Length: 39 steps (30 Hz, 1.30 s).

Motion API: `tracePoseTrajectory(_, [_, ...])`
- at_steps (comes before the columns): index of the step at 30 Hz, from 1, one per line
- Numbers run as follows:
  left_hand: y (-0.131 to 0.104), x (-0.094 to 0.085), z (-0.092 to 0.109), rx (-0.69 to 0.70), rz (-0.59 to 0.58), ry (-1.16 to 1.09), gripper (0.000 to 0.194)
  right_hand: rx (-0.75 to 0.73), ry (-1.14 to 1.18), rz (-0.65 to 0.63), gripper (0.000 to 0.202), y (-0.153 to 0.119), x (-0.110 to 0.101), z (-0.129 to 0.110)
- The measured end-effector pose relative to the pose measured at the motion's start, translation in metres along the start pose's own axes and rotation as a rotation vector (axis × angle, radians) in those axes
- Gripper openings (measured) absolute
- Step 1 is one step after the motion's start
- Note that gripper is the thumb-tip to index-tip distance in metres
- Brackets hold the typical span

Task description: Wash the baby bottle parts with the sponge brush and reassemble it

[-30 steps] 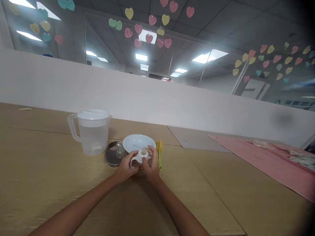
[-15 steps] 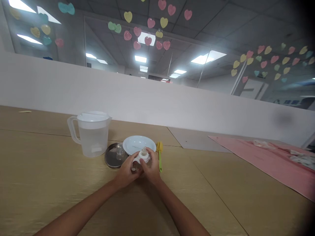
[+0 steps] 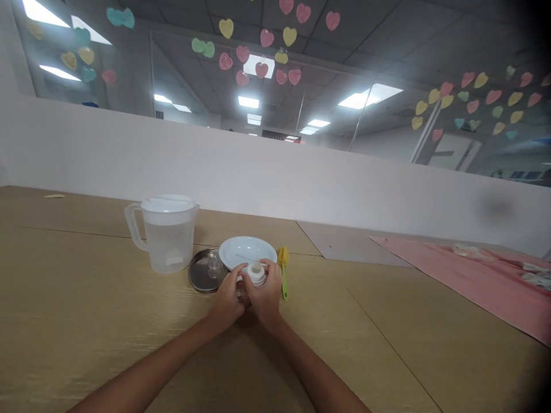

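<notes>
A baby bottle (image 3: 255, 275) with a white collar and a clear nipple is held upright between my hands, in front of a white bowl (image 3: 247, 245). My left hand (image 3: 228, 298) is closed round its left side. On the right side, my right hand (image 3: 267, 291) wraps the collar and body. Most of the bottle's body is hidden by my fingers. Left of the bowl lies a round metal tray (image 3: 200, 281) with a clear cap (image 3: 214, 265) on it. A brush with a yellow head (image 3: 283, 256) and green handle lies right of the bowl.
A lidded clear pitcher (image 3: 170, 241) with liquid stands at the back left. On the right a pink cloth (image 3: 456, 281) covers part of the table (image 3: 365, 355), with crumpled clear plastic on it. A white wall (image 3: 258, 172) with windows rises behind.
The view has shifted slightly, so table objects appear a little further right. My fingers have moved round the white collar, and the bottle's left handle is now more covered.
</notes>
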<state>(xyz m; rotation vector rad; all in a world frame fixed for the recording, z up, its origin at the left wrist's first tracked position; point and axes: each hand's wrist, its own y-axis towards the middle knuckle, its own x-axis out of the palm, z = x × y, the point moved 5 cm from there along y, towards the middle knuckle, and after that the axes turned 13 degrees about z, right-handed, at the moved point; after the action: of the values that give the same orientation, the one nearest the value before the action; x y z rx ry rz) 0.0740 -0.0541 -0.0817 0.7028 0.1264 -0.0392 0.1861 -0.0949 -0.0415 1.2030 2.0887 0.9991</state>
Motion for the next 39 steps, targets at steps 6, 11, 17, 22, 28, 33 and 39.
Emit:
tracePoseTrajectory(6, [-0.002, -0.001, 0.006, 0.039, -0.024, 0.064, 0.063, -0.107, 0.057, -0.094, 0.037, -0.001, -0.003, 0.0])
tracePoseTrajectory(11, [0.0, -0.003, 0.006, 0.022, -0.022, 0.027, 0.066, -0.095, 0.112, -0.092, 0.029, -0.003, -0.005, 0.001])
tracePoseTrajectory(17, [0.001, -0.002, 0.006, 0.12, 0.001, 0.098, 0.065, -0.036, 0.118, -0.051, 0.033, -0.007, -0.001, 0.006])
tracePoseTrajectory(22, [0.007, -0.011, 0.014, 0.439, -0.175, 0.317, 0.067, -0.094, 0.125, -0.078, 0.038, -0.006, 0.002, 0.015])
tracePoseTrajectory(28, [0.038, -0.056, -0.006, 0.457, 0.091, 0.543, 0.055, -0.142, 0.16, -0.088, 0.048, -0.008, 0.002, 0.019])
tracePoseTrajectory(33, [0.051, -0.068, -0.046, 0.313, 0.05, 0.727, 0.04, -0.106, 0.192, -0.078, 0.052, -0.012, 0.003, 0.021])
tracePoseTrajectory(39, [0.051, -0.068, -0.054, 0.283, 0.022, 0.771, 0.037, -0.033, 0.179, -0.078, 0.048, -0.013, 0.003, 0.027])
